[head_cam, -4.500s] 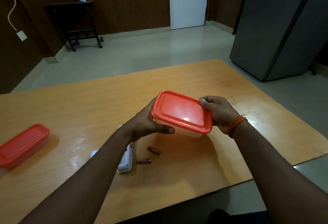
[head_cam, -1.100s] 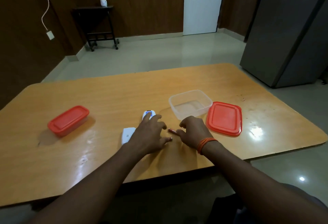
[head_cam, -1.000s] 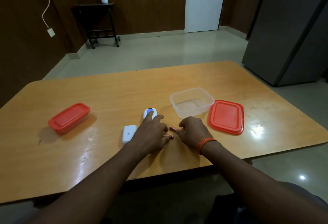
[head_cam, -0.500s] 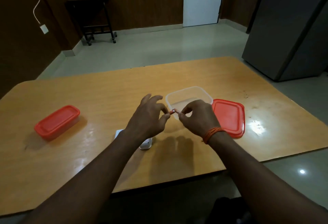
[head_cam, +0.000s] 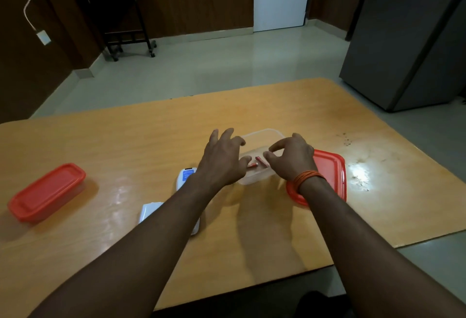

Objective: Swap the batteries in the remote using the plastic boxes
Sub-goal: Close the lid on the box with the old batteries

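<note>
Batteries (head_cam: 252, 165) lying in clear box (head_cam: 262, 133), between left hand (head_cam: 222, 160) and right hand (head_cam: 291, 160), each grip released, holding nothing

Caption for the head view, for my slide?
Left hand and right hand hover over the clear box holding two red batteries; red lid beside it.

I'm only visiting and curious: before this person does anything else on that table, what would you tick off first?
1. Two batteries lying inside the clear box: ok.
2. Left hand and right hand free, apparently holding nothing: ok.
3. Red lid lying flat right beside the clear box, ready to go back on: ok.
4. Second box at the left opened: not ok, its lid is on.
5. Remote has an empty battery slot: cannot tell, it is mostly hidden.
</note>
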